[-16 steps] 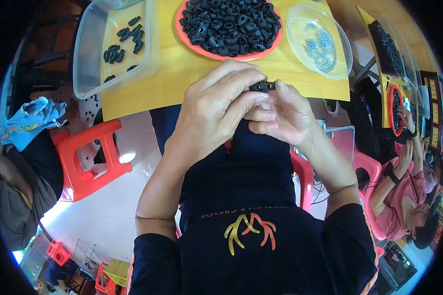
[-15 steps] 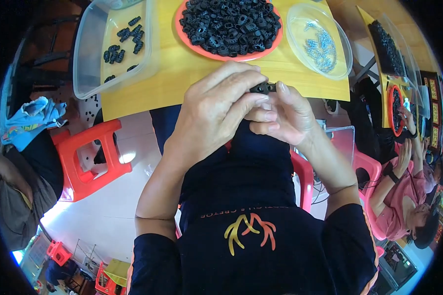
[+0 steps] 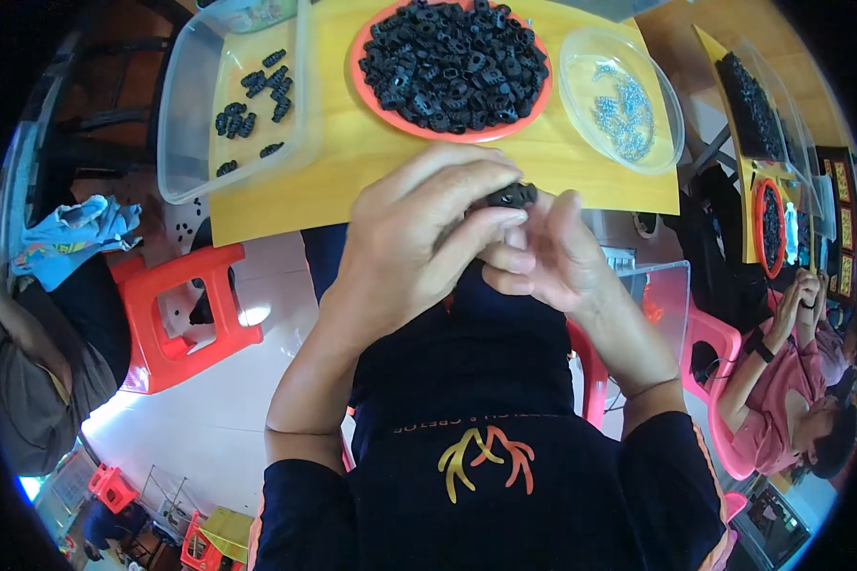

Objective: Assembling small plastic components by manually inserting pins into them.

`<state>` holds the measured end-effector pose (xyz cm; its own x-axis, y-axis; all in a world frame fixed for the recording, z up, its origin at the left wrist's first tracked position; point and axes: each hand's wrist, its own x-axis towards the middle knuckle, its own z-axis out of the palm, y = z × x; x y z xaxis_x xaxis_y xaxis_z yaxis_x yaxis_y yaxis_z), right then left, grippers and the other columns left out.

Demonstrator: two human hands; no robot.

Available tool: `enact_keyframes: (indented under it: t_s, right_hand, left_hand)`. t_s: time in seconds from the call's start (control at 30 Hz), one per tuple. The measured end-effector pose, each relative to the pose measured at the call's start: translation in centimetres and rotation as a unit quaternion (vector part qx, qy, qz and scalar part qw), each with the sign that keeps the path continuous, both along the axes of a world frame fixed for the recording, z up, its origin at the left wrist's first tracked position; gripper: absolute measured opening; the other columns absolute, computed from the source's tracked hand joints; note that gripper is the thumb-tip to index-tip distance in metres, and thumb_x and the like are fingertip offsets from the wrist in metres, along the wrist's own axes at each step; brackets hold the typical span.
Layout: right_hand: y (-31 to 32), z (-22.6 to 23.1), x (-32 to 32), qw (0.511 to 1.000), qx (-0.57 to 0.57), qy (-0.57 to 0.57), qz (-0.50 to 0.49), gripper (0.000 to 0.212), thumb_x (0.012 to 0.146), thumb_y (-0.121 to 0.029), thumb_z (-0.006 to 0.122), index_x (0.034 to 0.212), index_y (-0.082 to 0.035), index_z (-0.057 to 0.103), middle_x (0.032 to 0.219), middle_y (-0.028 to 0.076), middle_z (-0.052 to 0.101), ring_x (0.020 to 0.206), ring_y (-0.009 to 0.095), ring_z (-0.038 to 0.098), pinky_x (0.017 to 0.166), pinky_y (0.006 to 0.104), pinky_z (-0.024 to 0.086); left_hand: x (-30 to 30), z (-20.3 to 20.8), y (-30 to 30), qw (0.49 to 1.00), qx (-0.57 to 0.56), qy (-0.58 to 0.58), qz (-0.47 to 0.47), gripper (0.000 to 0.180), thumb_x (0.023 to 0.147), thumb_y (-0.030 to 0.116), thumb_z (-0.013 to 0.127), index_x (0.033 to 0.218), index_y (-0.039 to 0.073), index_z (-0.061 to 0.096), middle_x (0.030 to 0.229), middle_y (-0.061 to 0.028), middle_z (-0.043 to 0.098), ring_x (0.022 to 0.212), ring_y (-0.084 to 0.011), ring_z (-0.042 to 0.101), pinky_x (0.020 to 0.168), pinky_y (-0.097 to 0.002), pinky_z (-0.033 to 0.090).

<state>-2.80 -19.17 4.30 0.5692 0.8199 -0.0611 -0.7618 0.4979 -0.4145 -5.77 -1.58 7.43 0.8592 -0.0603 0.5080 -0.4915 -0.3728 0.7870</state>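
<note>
Pinching the small black plastic part point(image 3: 512, 196) between both hands, left hand point(image 3: 419, 252) and right hand point(image 3: 552, 252) closed on it, barely shifted since (fiddling continues) above the table's point(image 3: 352, 181) near edge.

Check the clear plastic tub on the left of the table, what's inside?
The clear tub holds a loose scatter of small black parts on its floor, mostly toward the far end. Its top edge runs out of frame, so anything lying there can't be seen.
</note>
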Motion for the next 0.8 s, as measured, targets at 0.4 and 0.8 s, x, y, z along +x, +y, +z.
enact_keyframes:
  t_s: [0.4, 0.8]
  right_hand:
    - [-0.1, 4.4, 5.8, 0.82, -0.413, -0.381, -0.107, 0.02, 0.09, -0.018, 0.067, 0.101, -0.001, 0.067, 0.085, 0.0, 0.064, 0.065, 0.006, 0.052, 0.061, 0.0228, 0.045]
    - [6.0, 2.0, 8.9, 0.307, -0.513, -0.774, -0.209, 0.019, 0.077, -0.023, 0.072, 0.086, -0.007, 0.069, 0.082, 0.009, 0.063, 0.082, 0.027, 0.063, 0.067, 0.039, 0.05]
  left_hand:
    - [0.5, 1.9, 12.2, 0.901, 0.231, -0.069, 0.36, 0.028, 0.082, 0.0, 0.068, 0.11, 0.0, 0.065, 0.092, -0.0083, 0.064, 0.075, -0.014, 0.06, 0.064, -0.025, 0.047]
    - [-0.8, -0.6, 3.2, 0.984, 0.03, -0.002, 0.175, 0.024, 0.083, -0.004, 0.065, 0.107, 0.002, 0.065, 0.087, -0.0094, 0.063, 0.066, -0.0166, 0.058, 0.055, -0.0269, 0.044]
